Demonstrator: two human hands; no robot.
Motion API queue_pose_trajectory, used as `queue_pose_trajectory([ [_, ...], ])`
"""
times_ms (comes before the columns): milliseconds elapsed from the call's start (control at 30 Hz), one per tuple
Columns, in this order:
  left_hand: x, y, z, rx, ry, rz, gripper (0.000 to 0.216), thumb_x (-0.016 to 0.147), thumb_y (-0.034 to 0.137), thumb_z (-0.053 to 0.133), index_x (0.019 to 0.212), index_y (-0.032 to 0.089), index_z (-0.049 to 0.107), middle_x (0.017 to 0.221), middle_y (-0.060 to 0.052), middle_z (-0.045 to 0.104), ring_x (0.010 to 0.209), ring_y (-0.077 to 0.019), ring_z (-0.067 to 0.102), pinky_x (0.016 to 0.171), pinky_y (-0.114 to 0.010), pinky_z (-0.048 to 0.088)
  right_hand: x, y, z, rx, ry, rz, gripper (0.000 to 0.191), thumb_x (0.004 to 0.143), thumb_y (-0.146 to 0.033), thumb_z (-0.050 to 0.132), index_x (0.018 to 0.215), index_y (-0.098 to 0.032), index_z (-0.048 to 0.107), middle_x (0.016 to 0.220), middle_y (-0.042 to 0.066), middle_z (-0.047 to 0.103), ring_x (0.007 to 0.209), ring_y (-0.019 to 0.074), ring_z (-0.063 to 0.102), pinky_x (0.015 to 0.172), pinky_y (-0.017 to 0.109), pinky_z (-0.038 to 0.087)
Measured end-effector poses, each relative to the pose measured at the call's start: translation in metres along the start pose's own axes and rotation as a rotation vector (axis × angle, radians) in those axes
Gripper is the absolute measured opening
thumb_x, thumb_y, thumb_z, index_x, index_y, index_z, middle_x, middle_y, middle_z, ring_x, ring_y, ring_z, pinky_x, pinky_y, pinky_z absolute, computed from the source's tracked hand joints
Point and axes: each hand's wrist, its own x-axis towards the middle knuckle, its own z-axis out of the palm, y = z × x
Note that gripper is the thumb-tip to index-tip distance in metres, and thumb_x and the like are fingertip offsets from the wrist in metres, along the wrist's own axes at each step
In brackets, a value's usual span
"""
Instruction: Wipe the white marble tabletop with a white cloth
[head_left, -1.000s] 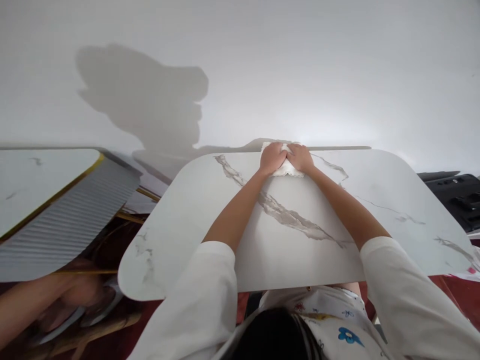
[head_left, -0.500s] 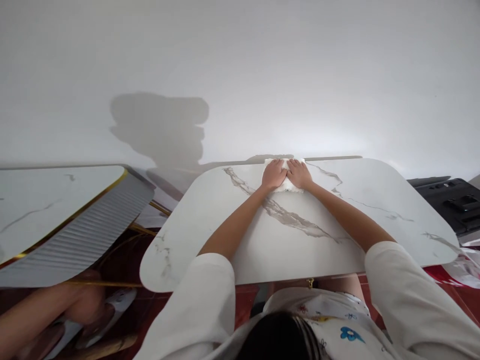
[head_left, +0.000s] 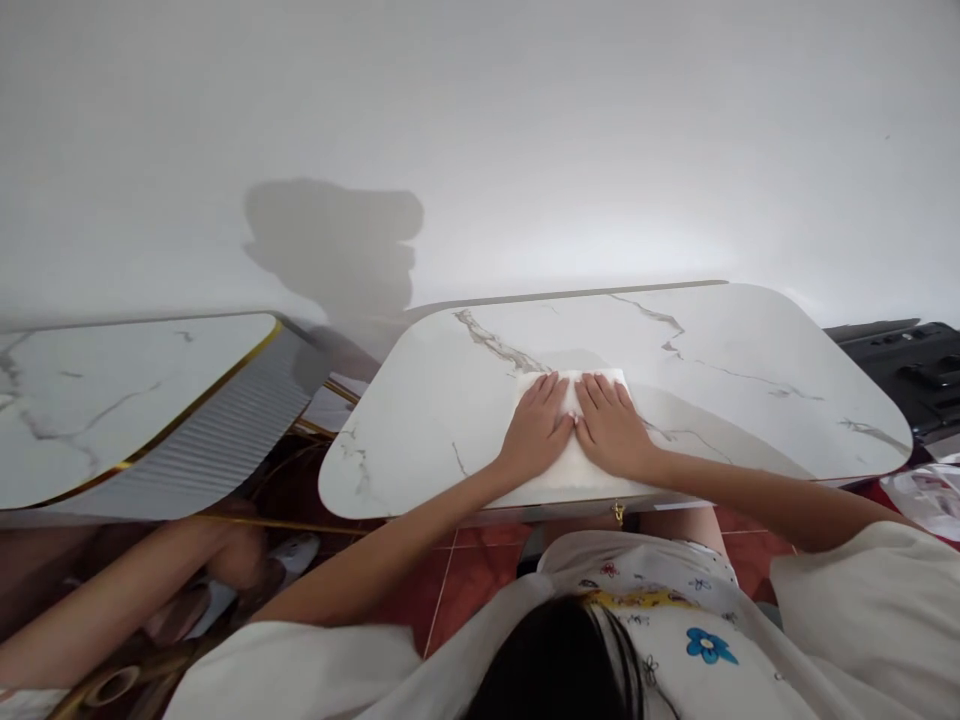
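Note:
A white cloth (head_left: 574, 470) lies flat on the white marble-patterned tabletop (head_left: 420, 420), close to its near edge. My left hand (head_left: 538, 428) presses on the cloth's left half, palm down, with its fingers stretched forward. On the right half rests my right hand (head_left: 611, 428), also flat with extended fingers. The two thumbs nearly meet at the middle. Neither hand is wrapped around the cloth; the hands and wrists cover much of it.
A pale wall (head_left: 570, 150) rises behind the table. To the left stands a second marble-look table (head_left: 135, 390) with gold trim and a ribbed grey side. Another person's leg (head_left: 150, 580) is below it. A black case-like object (head_left: 900, 375) sits at the right.
Both hands and the cloth have moved from the tabletop's far edge toward me, near its front edge. My elbows are now bent outward. The view has shifted slightly.

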Motion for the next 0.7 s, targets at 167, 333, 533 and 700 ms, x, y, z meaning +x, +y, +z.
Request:
queue_pose_trajectory([
  [167, -0.041, 0.024, -0.002, -0.007, -0.049, 0.021, 0.058, 0.09, 0.035, 0.035, 0.146, 0.018, 0.034, 0.153, -0.011, 0.031, 0.144, -0.0252, 0.024, 0.117, -0.048, 0.027, -0.044, -0.006, -0.008, 0.006, -0.033, -0.013, 0.06, 0.092, -0.035, 0.028, 0.15, -0.019, 0.03, 0.154, 0.005, 0.03, 0.144, 0.0239, 0.022, 0.119, 0.046, 0.019],
  [333, -0.014, 0.032, 0.0, 0.015, -0.093, -0.036, 0.059, 0.088, 0.03, 0.036, 0.143, 0.011, 0.036, 0.153, -0.014, 0.031, 0.143, -0.0283, 0.024, 0.117, -0.047, 0.024, -0.022, 0.013, -0.014, -0.014, -0.069, -0.025, 0.059, 0.091, -0.032, 0.03, 0.146, -0.011, 0.036, 0.153, 0.01, 0.032, 0.143, 0.0263, 0.025, 0.118, 0.046, 0.019],
  [533, 0.076, 0.014, 0.017, 0.03, 0.029, -0.025, 0.054, 0.087, 0.026, 0.038, 0.137, 0.007, 0.042, 0.147, -0.017, 0.04, 0.139, -0.0294, 0.032, 0.117, -0.043, 0.023, 0.056, 0.065, -0.015, 0.007, -0.054, -0.019, 0.057, 0.09, -0.026, 0.035, 0.145, -0.009, 0.037, 0.151, 0.012, 0.036, 0.142, 0.0259, 0.027, 0.116, 0.046, 0.019],
  [700, 0.149, -0.006, 0.027, 0.045, 0.081, 0.032, 0.048, 0.086, 0.024, 0.038, 0.13, 0.008, 0.049, 0.137, -0.015, 0.051, 0.133, -0.0278, 0.041, 0.114, -0.04, 0.028, 0.118, 0.108, -0.011, 0.012, -0.001, -0.021, 0.056, 0.09, -0.027, 0.036, 0.142, -0.009, 0.04, 0.15, 0.014, 0.037, 0.14, 0.0282, 0.029, 0.115, 0.049, 0.02],
])
